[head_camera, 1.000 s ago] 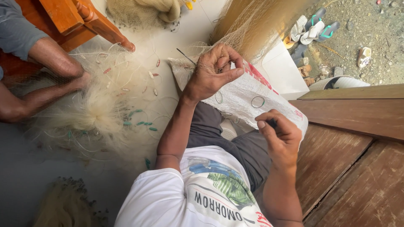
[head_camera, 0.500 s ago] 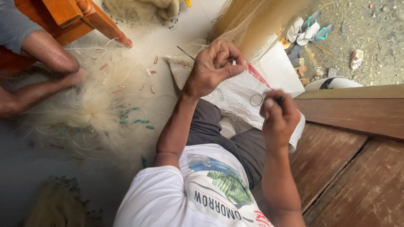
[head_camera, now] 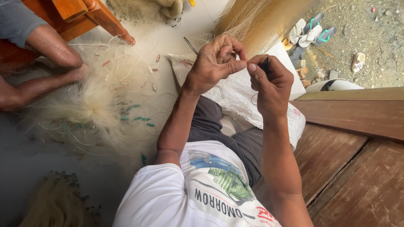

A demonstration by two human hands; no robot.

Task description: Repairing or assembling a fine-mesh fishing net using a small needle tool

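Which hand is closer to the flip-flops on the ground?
The right hand. It is raised just left of the flip-flops and a little below them in the picture. The left hand is farther left, on the other side of the right hand.

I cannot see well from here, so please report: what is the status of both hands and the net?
Left hand pinching fine net strands. Right hand shut on small dark tool, beside left fingers. Heaped net on floor, another person's leg resting there.
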